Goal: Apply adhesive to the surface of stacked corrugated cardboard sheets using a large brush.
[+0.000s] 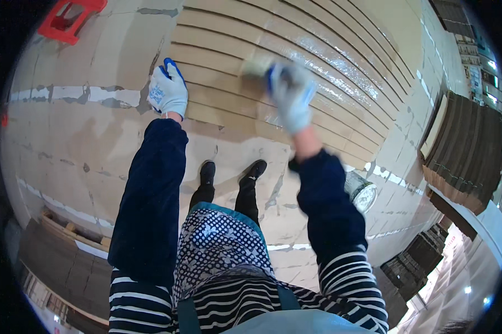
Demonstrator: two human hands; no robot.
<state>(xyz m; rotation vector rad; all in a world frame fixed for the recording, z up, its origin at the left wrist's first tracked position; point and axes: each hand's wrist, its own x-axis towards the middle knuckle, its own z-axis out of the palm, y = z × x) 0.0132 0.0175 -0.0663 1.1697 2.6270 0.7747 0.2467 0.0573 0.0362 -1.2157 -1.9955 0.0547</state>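
1. Stretching beneath everything, the beige floor (pixel 50 133) carries worn white lines and grey patches.
2. Overlapping tan boards (pixel 217 92) lie on it, just past the person's feet. Their edges make long, roughly parallel lines from left to right, the right ends slanting nearer. A glossy patch (pixel 340 83) covers much of their right and middle part; the left end looks matte.
3. A tall brown stack (pixel 468 145) stands well apart on the right.
4. A red plastic stool (pixel 67 33) sits far left, clear of the boards.
5. A bucket (pixel 364 195) stands near right, partly hidden by the right sleeve (pixel 331 206).
6. The gloved left hand (pixel 168 92) rests at the boards' left edge, fingers close together and pointing far; whether they pinch the edge or only press on it, I cannot tell.
7. The gloved right hand (pixel 291 97), blurred, is closed around a brush-like tool over the boards' near-middle part.
8. That pale brush (pixel 255 68) is the key relation: its head reaches left from the right hand, between both hands, with the glossy patch mostly to its right. Its long axis seems to run left to right, roughly along the board edges, though blur hides the exact angle. The right hand is nearer, the left well apart from it.
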